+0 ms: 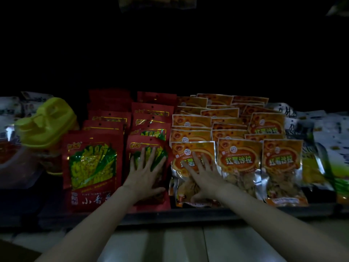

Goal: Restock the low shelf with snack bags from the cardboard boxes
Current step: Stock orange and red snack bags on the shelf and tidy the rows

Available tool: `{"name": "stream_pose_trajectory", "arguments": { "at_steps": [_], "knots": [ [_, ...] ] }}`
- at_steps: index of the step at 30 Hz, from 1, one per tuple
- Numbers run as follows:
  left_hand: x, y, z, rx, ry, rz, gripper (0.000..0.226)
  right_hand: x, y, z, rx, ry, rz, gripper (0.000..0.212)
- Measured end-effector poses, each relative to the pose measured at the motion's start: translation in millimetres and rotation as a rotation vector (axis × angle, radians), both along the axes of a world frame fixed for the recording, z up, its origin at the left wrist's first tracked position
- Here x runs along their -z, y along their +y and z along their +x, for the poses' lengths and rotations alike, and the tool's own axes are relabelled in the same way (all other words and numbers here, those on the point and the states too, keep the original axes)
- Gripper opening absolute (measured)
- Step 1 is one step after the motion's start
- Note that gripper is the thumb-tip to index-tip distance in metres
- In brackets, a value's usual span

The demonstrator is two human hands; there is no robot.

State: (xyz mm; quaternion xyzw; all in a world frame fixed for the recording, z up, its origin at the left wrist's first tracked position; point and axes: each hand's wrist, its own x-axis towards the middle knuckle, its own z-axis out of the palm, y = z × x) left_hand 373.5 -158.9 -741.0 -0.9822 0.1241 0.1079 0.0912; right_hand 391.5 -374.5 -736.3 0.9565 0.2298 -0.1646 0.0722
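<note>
The low shelf (188, 214) holds rows of upright snack bags, dimly lit. My left hand (145, 173) lies flat, fingers spread, on the front red bag with the yellow and green picture (151, 148) in the second red row. A matching red bag (90, 167) fronts the row to its left. My right hand (204, 174) presses flat on the front orange bag (192, 154) of the neighbouring row. Two more rows of orange bags (239, 161) stand to the right. No cardboard box is in view.
A jar with a yellow lid (47, 121) stands at the left beside white packets (11, 108). White and green bags (328, 144) fill the right end. The space above the shelf is black. Pale floor tiles (188, 242) lie below the shelf edge.
</note>
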Motion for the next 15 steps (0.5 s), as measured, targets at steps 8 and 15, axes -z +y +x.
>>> {"name": "stream_pose_trajectory", "arguments": {
  "at_steps": [8, 15],
  "knots": [
    [-25.2, -0.3, 27.3, -0.077, -0.165, -0.262, 0.076, -27.0, -16.2, 24.0, -0.005, -0.059, 0.150, 0.111],
    [-52.5, -29.2, 92.2, -0.090, -0.277, -0.325, 0.058, -73.0, -26.8, 118.6, 0.054, -0.340, 0.459, 0.066]
  ]
}}
